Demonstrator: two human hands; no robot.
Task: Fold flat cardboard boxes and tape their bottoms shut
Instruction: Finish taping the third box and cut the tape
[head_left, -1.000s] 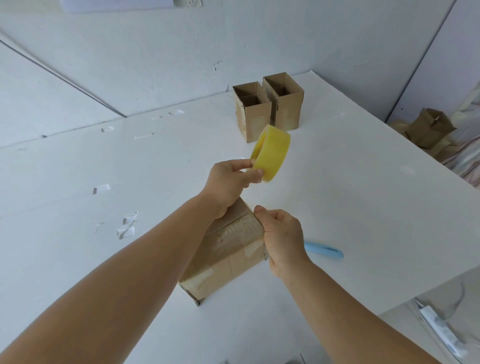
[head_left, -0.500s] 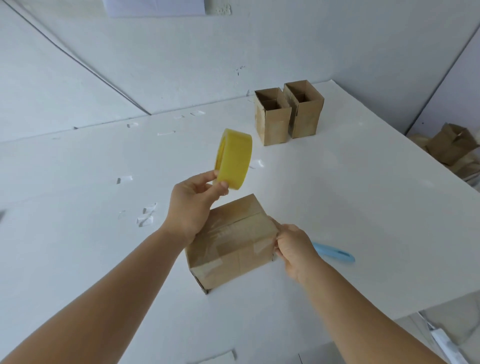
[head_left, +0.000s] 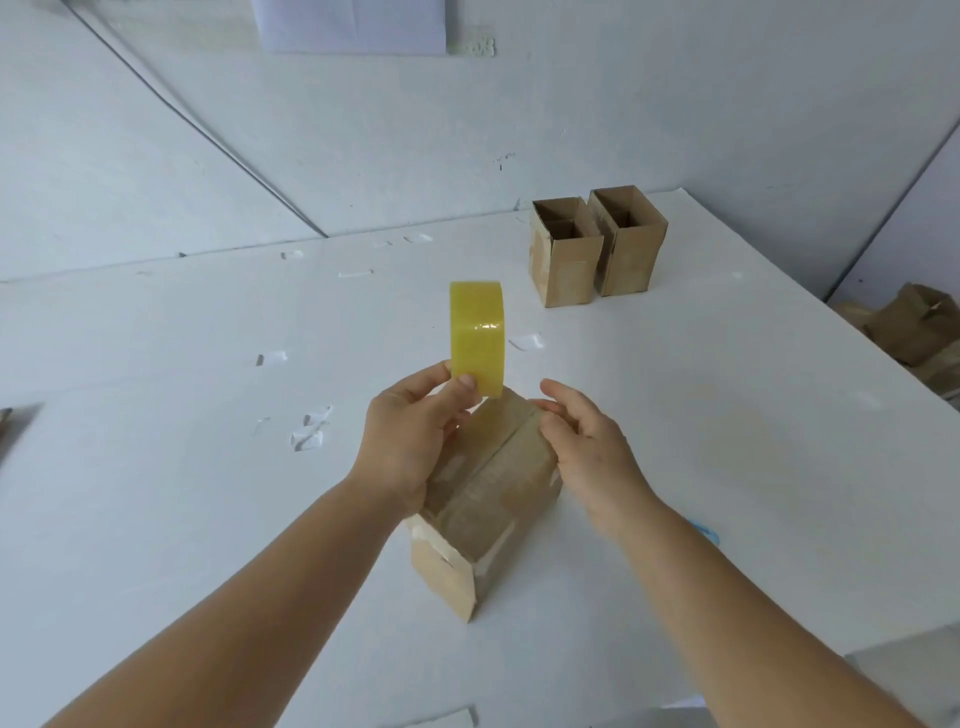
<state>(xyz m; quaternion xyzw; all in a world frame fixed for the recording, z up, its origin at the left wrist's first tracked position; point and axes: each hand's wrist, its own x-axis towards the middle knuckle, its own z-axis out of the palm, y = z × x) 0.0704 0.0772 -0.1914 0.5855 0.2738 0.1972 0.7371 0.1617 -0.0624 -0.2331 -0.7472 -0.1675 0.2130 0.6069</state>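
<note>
A small brown cardboard box (head_left: 485, 499) stands on the white table (head_left: 182, 467) with its taped bottom flaps facing up. My left hand (head_left: 410, 436) pinches a yellow roll of tape (head_left: 477, 338) between thumb and fingers, holding it upright above the box's far end. My right hand (head_left: 582, 441) hovers at the box's far right top edge, fingers spread and curled, touching or nearly touching the flap. Clear tape strips show across the box's top and down its near side.
Two folded open-topped boxes (head_left: 597, 244) stand side by side at the table's far end. Scraps of tape (head_left: 309, 434) lie stuck to the table on the left. A blue tool (head_left: 706, 530) peeks out behind my right forearm. More cardboard (head_left: 919, 327) lies beyond the right edge.
The roll in my left hand turned edge-on and now sits above the box's far end. My right hand let go of the box's right side and rose to its top edge. The view shifted.
</note>
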